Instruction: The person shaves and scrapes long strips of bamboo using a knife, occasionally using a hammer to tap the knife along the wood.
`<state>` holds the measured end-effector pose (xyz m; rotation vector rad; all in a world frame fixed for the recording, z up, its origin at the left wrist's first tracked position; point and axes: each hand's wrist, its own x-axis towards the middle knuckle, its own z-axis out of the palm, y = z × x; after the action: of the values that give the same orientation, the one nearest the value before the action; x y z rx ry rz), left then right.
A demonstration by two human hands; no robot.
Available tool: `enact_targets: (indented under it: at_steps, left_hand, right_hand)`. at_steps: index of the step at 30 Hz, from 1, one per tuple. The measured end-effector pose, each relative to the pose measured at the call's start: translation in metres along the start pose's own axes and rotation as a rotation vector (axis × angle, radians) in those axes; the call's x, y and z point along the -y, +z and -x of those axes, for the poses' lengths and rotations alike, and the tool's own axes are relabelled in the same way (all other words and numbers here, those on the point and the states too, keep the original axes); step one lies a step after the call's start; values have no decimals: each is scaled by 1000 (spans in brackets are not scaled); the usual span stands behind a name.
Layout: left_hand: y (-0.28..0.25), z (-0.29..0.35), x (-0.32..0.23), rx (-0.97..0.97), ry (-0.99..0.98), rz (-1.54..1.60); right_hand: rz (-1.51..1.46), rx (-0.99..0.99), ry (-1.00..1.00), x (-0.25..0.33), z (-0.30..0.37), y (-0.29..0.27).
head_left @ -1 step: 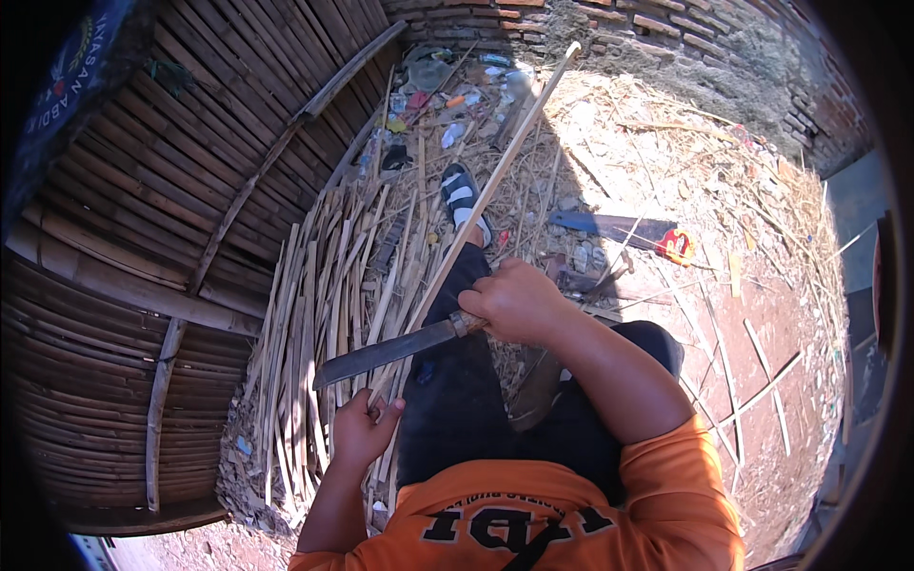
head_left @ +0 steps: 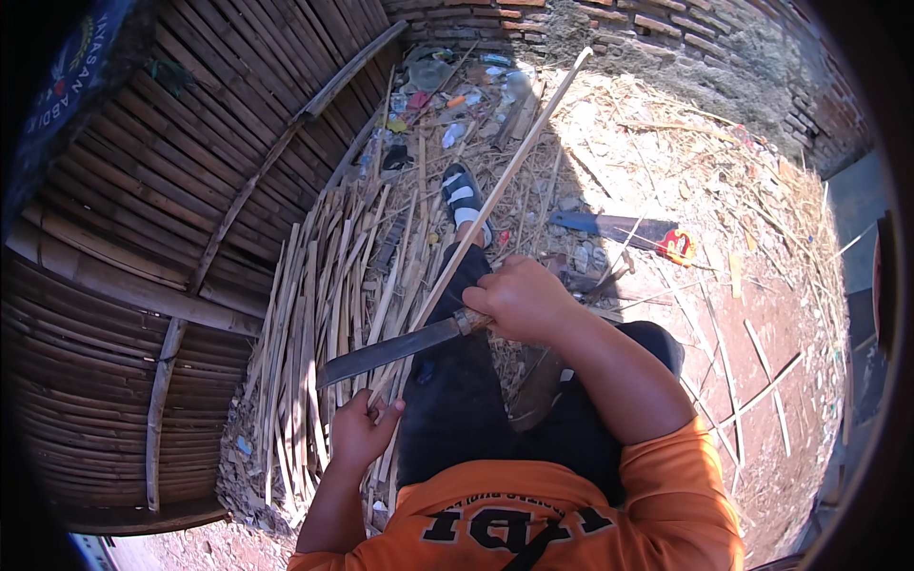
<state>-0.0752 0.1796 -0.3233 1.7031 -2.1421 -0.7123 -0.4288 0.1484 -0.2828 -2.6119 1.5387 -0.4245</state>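
Note:
My right hand [head_left: 526, 297] is closed around the wooden handle of a machete [head_left: 392, 350]. Its broad dark blade points left and lies across a long, pale bamboo strip [head_left: 509, 174], near the strip's lower end. The left hand [head_left: 364, 428] grips that end just below the blade, thumb out along it. From there the strip slants up and to the right over my leg, its far tip raised toward the brick wall. Whether the edge touches the strip, I cannot tell.
Many split bamboo strips [head_left: 300, 352] lie in a pile at left, beside a slatted bamboo wall [head_left: 105, 190]. A handsaw [head_left: 614, 226] with a red and yellow handle rests on the littered ground at right. Shavings [head_left: 666, 124] spread toward the brick wall [head_left: 657, 38].
The strip's far tip has swung slightly right. My right hand and the machete have shifted a little up and to the right; the left hand stays nearly in place.

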Motion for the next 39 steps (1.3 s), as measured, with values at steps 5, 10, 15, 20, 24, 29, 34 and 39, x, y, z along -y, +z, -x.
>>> enact_targets:
  at_steps: [5,10,15,20,24,29,34,39]
  left_hand:
    - [-19,8,-1,-39,-22,-100]
    - [-1,6,7,16,-33,-11]
    - [-4,1,-7,19,16,44]
    - [-25,6,-7,19,-59,-12]
    - [-2,10,26,9,-18,54]
    - [-7,2,-17,-48,4,-16]
    - [-21,3,-18,-124,9,-185]
    - [-3,2,-3,-214,35,-120]
  right_hand:
    - [-173,-292,603,-72,32,-38]
    - [-198,-274,384,-42,21,-18]
    - [-9,13,17,0,4,-19]
    - [-144,-287,609,-69,30,-35]
    - [-171,-315,585,-61,26,-35]
    - [-11,-121,134,-11,10,-14]
    - [-46,-317,328,-46,21,-22]
    - [-61,-332,430,-49,18,-21]
